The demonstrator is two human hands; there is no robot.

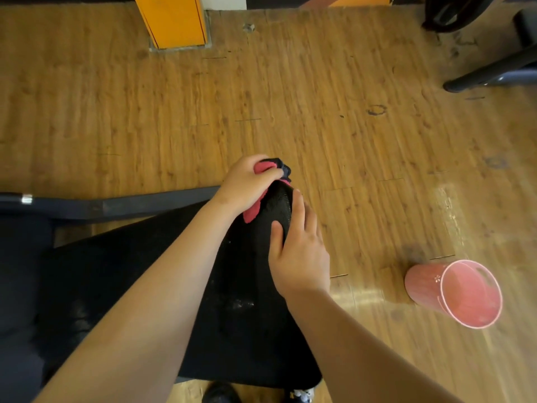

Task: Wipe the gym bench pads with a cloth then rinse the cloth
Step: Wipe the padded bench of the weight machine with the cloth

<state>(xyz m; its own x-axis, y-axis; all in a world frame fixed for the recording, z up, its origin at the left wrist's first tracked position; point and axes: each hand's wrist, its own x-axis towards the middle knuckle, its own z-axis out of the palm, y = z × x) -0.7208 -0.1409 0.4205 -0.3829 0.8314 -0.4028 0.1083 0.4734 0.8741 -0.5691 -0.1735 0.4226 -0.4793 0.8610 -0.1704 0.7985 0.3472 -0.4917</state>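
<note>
Cloth [260, 166], pink with a dark edge, sits bunched at the far tip of the black bench pad [247, 286]. My left hand [247, 184] has it, thumb and fingers [255, 159] curled tight round the wad and pressing it onto the pad's narrow end. My right hand [299, 257] holds nothing. It lies flat along the pad's right edge, just behind the cloth, with the fingers nearly straight to steady the surface.

I judge I'm at the last stretch of the wiping, with the rinse not yet started. Pale specks and streaks show near the middle of the pad, so I may have left residue there if I stop now. With the cloth balled up, only a small patch of it meets the vinyl, and a hard push over the rounded tip could send it off onto the wooden floor [174, 112]. The pink cup [453, 292] stands on the floor to my right, well apart from the pad. I cannot tell if it holds water. A careless reach or a swung foot could knock it over.
</note>
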